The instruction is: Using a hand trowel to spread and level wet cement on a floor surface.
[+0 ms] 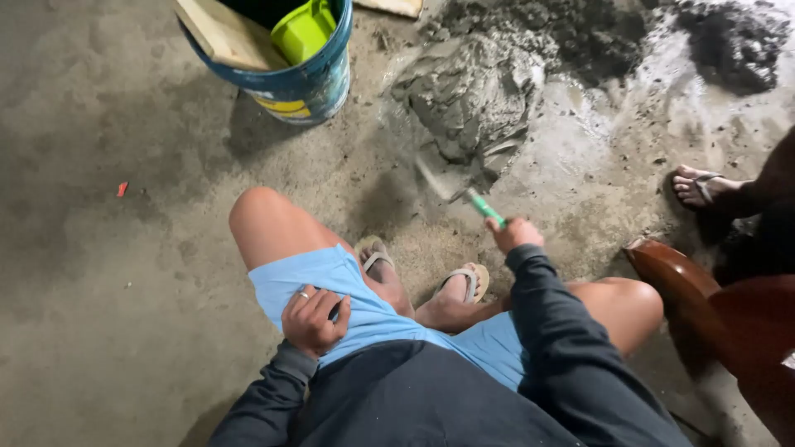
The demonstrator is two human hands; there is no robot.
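Note:
My right hand (pixel 513 235) grips the green handle of a trowel (pixel 464 192), whose blade is blurred and reaches into the near edge of a grey pile of wet mortar (pixel 472 95) on the concrete floor. My left hand (pixel 313 319) rests curled on my left thigh, on the light blue shorts, with a ring on one finger. I am crouched low, with both knees up and my feet in sandals (pixel 464 285) between them.
A blue bucket (pixel 302 83) holding a wooden piece and a green scoop stands at the top left. Another person's sandalled foot (pixel 704 189) is at the right, beside a brown wooden chair (pixel 712 306). Darker mortar (pixel 733 41) lies top right.

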